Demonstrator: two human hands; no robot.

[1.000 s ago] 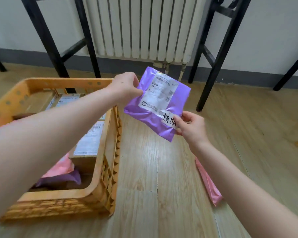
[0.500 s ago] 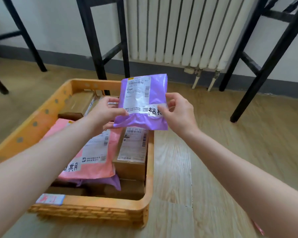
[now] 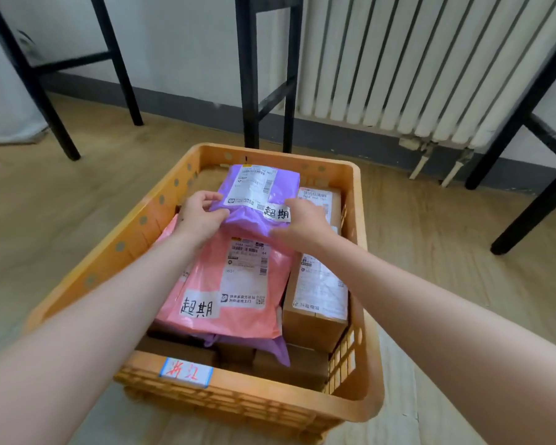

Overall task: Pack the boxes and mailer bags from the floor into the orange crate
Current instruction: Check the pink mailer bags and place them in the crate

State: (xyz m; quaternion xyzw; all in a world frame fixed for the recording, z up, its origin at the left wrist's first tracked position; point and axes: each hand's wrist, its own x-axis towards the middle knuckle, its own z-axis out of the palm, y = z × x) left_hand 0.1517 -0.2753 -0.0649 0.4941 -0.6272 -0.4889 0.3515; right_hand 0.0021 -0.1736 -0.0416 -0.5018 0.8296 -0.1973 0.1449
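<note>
Head view. My left hand pinches the left edge of the purple mailer bag between thumb and curled fingers. My right hand, slightly motion-blurred, closes over the bag's lower right corner, beside its handwritten label. The bag lies between both hands, label side up, inside the orange crate toward the far wall. Its near edge overlaps the far end of the pink mailer bag. A cardboard box sits just right of the pink bag, along the crate's right wall.

Change from half a second ago: the purple bag was held upright above the crate's right rim. It is now lowered flat into the crate, with both hands gripping the same edges.
</note>
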